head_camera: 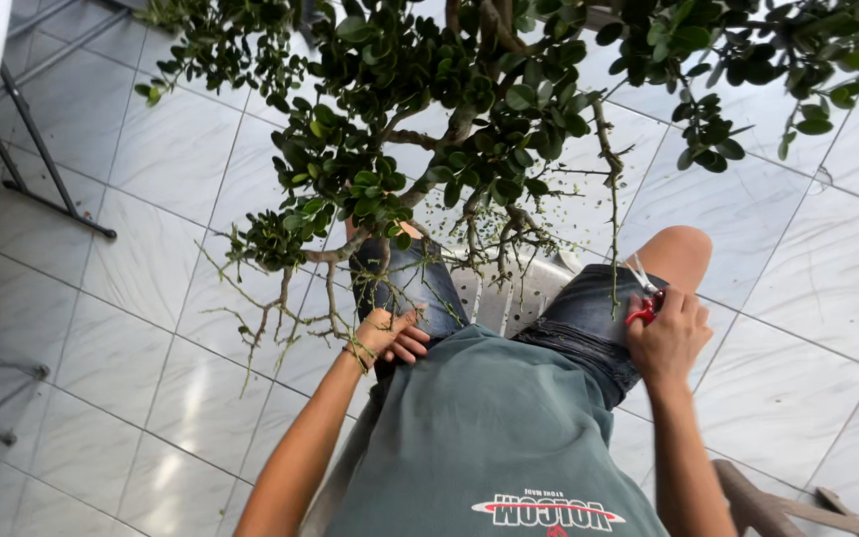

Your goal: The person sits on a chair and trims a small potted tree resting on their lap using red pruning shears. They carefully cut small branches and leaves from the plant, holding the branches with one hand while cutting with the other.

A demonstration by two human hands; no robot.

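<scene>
I look down at my lap, seated, with a leafy bonsai-like tree (pixel 449 129) spreading in front of me. My left hand (pixel 390 336) rests on my left thigh, fingers curled loosely around thin bare twigs (pixel 290 308) that hang from a low branch. My right hand (pixel 666 336) lies on my right thigh and grips small red-handled pruning scissors (pixel 642 298), their blades pointing up beside a thin hanging twig (pixel 613 249).
White marbled floor tiles (pixel 181 149) lie all around, with small leaf clippings scattered under the tree. A black metal stand leg (pixel 47 164) crosses the upper left. A wooden piece (pixel 768 507) sits at the lower right. A grey seat shows between my knees.
</scene>
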